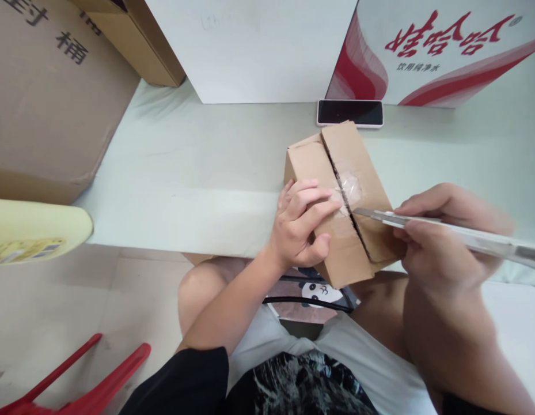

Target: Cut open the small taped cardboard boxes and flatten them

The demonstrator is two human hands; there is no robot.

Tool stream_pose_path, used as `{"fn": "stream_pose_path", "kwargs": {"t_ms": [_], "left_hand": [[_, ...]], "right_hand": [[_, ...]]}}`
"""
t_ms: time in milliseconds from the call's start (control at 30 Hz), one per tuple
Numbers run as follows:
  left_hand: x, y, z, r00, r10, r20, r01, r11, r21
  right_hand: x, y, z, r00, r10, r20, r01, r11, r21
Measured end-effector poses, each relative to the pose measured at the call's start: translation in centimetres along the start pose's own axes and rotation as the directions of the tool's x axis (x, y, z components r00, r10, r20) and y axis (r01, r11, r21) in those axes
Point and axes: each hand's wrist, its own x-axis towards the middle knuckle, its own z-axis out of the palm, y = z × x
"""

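A small brown cardboard box (349,242) sits tilted near the table's front edge. Along its top runs an opened seam between two flaps, with a wrinkled patch of clear tape (350,187) across part of it. My left hand (302,222) grips the box from its left side, fingers draped over the left flap and the thumb lower down. In my right hand (444,236), closed around it, is a utility knife (461,231) with its blade out. The blade tip lies at the seam, just right of my left fingertips. Contents of the box are hidden.
Behind the box lies a phone (350,113) against a white and red water carton (422,75). A plain white carton (258,52) and a large brown carton (51,109) stand at the back and left. A yellow object (38,230) juts in at left, above red chair parts (116,374).
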Motion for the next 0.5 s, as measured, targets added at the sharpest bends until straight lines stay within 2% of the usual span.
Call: {"fn": "stream_pose_path", "kwargs": {"t_ms": [133,233,333,400,433,500], "left_hand": [[-0.2,-0.2,0.0,1.000,-0.021,0.020,0.021,1.000,0.000],[-0.3,-0.3,-0.1,1.000,0.006,-0.018,-0.007,0.999,-0.039],[-0.3,-0.4,-0.3,0.996,0.041,-0.075,-0.047,0.995,-0.088],[-0.5,-0.6,-0.4,0.994,0.051,-0.099,-0.060,0.994,-0.093],[-0.5,-0.8,-0.4,0.993,0.052,-0.104,-0.061,0.994,-0.085],[-0.6,-1.0,-0.6,0.993,0.054,-0.105,-0.061,0.996,-0.063]], "right_hand": [[0.0,1.0,0.9,0.990,-0.011,-0.141,0.028,0.992,0.120],[0.0,1.6,1.2,0.988,-0.029,-0.153,0.052,0.988,0.149],[-0.1,2.0,0.5,0.989,-0.071,-0.133,0.084,0.992,0.091],[0.1,2.2,-0.4,0.988,-0.143,0.056,0.138,0.986,0.091],[0.2,2.3,-0.9,0.961,-0.193,0.200,0.174,0.979,0.107],[0.4,2.5,-1.6,0.843,-0.264,0.469,0.229,0.965,0.131]]}}
